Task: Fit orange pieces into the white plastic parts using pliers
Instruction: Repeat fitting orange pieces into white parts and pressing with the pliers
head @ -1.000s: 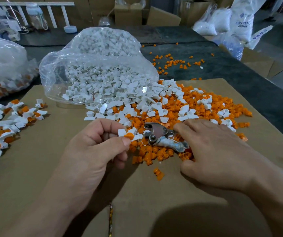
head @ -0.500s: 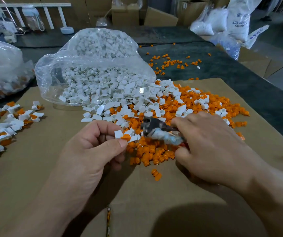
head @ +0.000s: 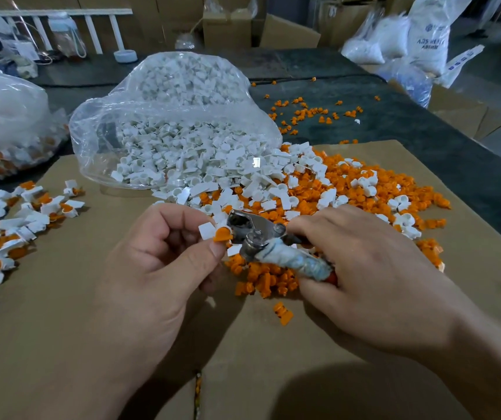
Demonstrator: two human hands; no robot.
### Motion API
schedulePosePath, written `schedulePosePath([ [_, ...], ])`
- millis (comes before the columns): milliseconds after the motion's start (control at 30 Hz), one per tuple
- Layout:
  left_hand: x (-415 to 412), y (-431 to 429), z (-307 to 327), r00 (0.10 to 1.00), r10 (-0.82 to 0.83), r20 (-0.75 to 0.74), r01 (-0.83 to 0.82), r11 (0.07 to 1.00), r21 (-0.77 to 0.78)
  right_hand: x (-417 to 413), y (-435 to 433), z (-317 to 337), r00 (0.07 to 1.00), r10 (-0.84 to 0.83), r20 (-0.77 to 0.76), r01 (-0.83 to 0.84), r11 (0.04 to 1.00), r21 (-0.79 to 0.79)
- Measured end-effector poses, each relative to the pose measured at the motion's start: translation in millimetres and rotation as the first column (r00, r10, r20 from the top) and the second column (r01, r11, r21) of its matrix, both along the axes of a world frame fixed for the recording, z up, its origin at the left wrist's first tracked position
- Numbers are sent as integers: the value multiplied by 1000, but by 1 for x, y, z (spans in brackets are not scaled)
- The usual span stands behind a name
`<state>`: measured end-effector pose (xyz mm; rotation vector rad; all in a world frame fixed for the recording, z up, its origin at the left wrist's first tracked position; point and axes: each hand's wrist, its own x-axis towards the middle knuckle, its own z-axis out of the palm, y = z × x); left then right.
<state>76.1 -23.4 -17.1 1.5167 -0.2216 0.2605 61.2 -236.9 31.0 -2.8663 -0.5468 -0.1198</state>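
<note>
My left hand (head: 164,262) pinches a white plastic part (head: 206,231) with an orange piece (head: 223,234) seated at its end, between thumb and fingers. My right hand (head: 361,268) grips the pliers (head: 261,237) by their tape-wrapped handles. The metal jaws point left and sit right beside the orange piece. Behind the hands lies a mixed heap of loose orange pieces (head: 343,183) and white parts (head: 243,180) on the cardboard sheet (head: 273,359).
A clear bag (head: 167,116) spills white parts at centre back. Assembled white-and-orange parts (head: 9,219) lie in a pile at the left. Another filled bag (head: 3,122) sits far left. Stray orange pieces (head: 303,112) dot the dark table behind.
My right hand has picked the pliers up off the orange heap and brought the jaws left to the part held in my left hand. The left hand has barely moved.
</note>
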Motion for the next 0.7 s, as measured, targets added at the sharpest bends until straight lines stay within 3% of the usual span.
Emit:
schedulePosePath([
  [267,0,3,-1,996,17,92,-29,991,131,0,0,0,999,29,-18,-29,1000,-3],
  [700,-2,9,1,994,-96,61,85,983,165,-1,2,2,999,30,-19,-31,999,-39],
])
